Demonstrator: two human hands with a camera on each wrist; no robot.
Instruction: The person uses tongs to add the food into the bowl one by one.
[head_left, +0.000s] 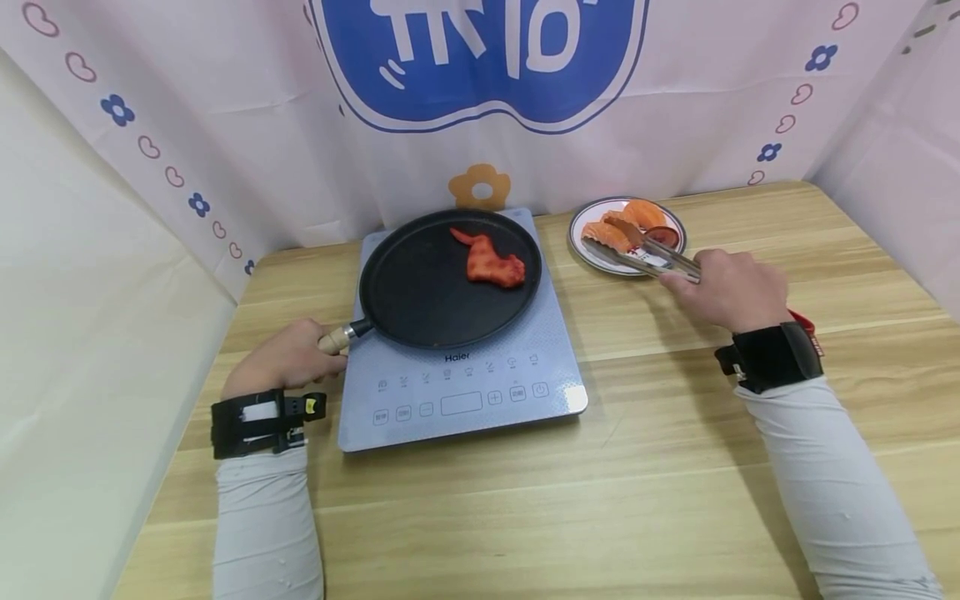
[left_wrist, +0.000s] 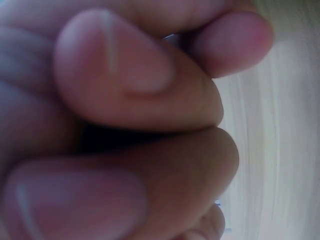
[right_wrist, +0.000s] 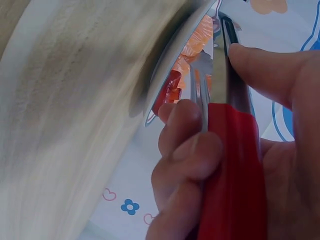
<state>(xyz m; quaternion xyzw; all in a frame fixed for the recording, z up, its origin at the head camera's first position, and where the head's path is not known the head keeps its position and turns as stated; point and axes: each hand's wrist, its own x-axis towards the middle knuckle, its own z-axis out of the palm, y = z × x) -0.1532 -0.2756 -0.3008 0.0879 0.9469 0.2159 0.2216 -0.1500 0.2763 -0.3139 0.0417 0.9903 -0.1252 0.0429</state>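
Note:
In the head view my left hand (head_left: 294, 353) grips the wooden handle (head_left: 335, 340) of a round black frying pan (head_left: 427, 287); the left wrist view shows its curled fingers (left_wrist: 150, 100) close up. A reddish chicken wing (head_left: 491, 262) lies in the pan's right half. My right hand (head_left: 731, 287) holds metal tongs (head_left: 660, 260) with red grips (right_wrist: 232, 175). The tongs' spread tips reach over a small white plate (head_left: 581, 250) at the back right, around orange salmon pieces (head_left: 609, 235). A dark red round slice (head_left: 662, 238) sits at the plate's right side.
Beneath the pan is a grey Haier induction cooktop (head_left: 461, 417) with touch controls along its front. The wooden table (head_left: 525, 525) ends at a white printed cloth (head_left: 262, 75) behind, and a pale panel (head_left: 90, 333) stands at the left.

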